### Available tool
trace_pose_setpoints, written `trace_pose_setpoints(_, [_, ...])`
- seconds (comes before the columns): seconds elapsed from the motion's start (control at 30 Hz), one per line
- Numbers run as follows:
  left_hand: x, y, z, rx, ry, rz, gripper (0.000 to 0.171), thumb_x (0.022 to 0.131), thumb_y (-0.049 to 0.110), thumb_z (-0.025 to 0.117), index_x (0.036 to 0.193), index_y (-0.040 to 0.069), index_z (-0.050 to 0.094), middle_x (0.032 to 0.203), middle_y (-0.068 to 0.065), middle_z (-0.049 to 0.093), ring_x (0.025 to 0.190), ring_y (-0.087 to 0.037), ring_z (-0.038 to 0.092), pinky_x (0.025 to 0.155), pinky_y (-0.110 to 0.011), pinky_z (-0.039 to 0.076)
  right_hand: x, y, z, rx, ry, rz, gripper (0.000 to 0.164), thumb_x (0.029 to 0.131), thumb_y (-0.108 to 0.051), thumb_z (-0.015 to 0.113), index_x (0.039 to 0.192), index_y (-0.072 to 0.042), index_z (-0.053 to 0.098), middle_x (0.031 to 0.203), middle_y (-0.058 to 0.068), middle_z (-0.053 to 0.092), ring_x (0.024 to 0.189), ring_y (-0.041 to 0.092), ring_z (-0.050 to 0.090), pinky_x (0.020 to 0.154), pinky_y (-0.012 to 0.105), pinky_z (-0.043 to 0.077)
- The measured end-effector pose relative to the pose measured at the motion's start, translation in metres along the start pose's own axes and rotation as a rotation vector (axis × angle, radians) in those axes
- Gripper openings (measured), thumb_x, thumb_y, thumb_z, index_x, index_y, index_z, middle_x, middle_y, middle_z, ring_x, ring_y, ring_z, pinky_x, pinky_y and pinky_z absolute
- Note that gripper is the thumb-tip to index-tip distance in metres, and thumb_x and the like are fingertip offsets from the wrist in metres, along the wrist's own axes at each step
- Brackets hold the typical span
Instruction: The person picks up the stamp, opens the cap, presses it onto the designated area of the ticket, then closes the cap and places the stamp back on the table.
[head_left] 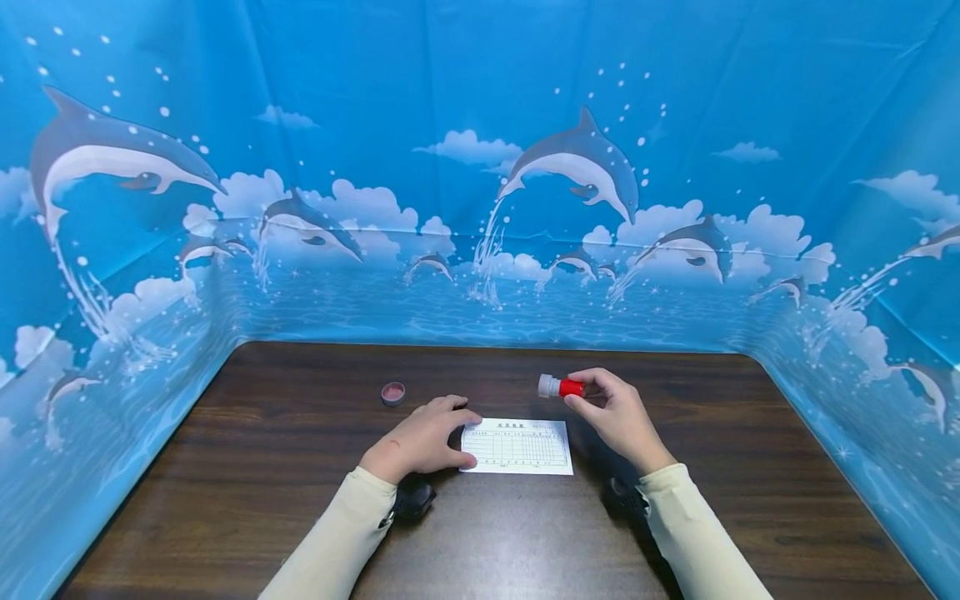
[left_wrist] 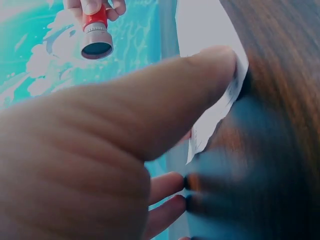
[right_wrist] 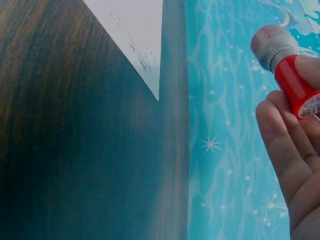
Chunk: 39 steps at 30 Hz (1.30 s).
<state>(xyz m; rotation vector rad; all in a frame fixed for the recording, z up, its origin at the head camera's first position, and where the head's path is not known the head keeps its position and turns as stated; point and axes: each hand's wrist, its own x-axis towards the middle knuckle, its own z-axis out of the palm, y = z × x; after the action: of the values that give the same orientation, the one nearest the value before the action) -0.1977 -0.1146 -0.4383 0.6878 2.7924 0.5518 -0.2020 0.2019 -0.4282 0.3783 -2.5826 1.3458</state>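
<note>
My right hand (head_left: pixel 617 417) pinches a small stamp with a red barrel (head_left: pixel 572 387) between thumb and fingers, above the table to the right of a printed form (head_left: pixel 517 448). The stamp lies sideways, its wide, pale clear end pointing left; the left wrist view shows a dark round face on that end. My left hand (head_left: pixel 423 437) rests at the form's left edge, fingers spread. Its thumb (left_wrist: pixel 215 65) presses on the paper near the lower left corner, and the index fingertip is at the upper left corner. The form is white with a ruled grid.
A small round cap-like dish (head_left: pixel 393 393) with a pinkish inside sits beyond my left hand. All of this is on a dark wood-grain table (head_left: pixel 525 537), with a blue dolphin-print cloth (head_left: pixel 480 308) rising around its back and sides.
</note>
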Motion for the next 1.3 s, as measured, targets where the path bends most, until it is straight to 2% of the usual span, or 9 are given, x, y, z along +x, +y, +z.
trace_pose_setpoints(0.33, [0.006, -0.002, 0.004, 0.083, 0.121, 0.004, 0.048, 0.094, 0.037, 0.078, 0.135, 0.015, 0.070, 0.151, -0.011, 0.054, 0.140, -0.031, 0.050, 0.113, -0.053, 0.042, 0.000, 0.000, 0.000, -0.007, -0.004, -0.007, 0.034, 0.089, -0.009, 0.082, 0.121, -0.009, 0.072, 0.113, 0.009, 0.072, 0.094, 0.023, 0.068, 0.087, 0.044, 0.062])
trace_pose_setpoints(0.77, [0.010, -0.004, 0.008, 0.105, 0.176, 0.004, 0.047, 0.094, 0.035, 0.078, 0.133, 0.009, 0.070, 0.147, -0.010, 0.060, 0.137, -0.029, 0.055, 0.113, -0.049, 0.044, 0.001, -0.001, 0.001, -0.028, -0.028, 0.013, 0.033, 0.091, -0.009, 0.081, 0.122, -0.010, 0.071, 0.111, 0.007, 0.071, 0.094, 0.022, 0.066, 0.087, 0.044, 0.062])
trace_pose_setpoints(1.1, [0.010, -0.001, 0.010, 0.122, 0.185, -0.011, 0.051, 0.095, 0.039, 0.076, 0.135, 0.009, 0.068, 0.146, -0.012, 0.060, 0.137, -0.030, 0.054, 0.113, -0.051, 0.043, 0.002, 0.003, 0.001, -0.031, -0.032, 0.018, 0.034, 0.092, -0.008, 0.079, 0.124, -0.010, 0.070, 0.114, 0.008, 0.071, 0.095, 0.023, 0.066, 0.087, 0.044, 0.061])
trace_pose_setpoints(1.3, [0.010, -0.001, 0.011, 0.123, 0.196, -0.013, 0.051, 0.094, 0.038, 0.078, 0.134, 0.008, 0.069, 0.145, -0.012, 0.061, 0.136, -0.030, 0.056, 0.113, -0.051, 0.044, 0.001, 0.003, 0.000, -0.029, -0.035, 0.008, 0.039, 0.092, -0.005, 0.078, 0.129, -0.006, 0.068, 0.117, 0.011, 0.071, 0.097, 0.024, 0.066, 0.089, 0.046, 0.061])
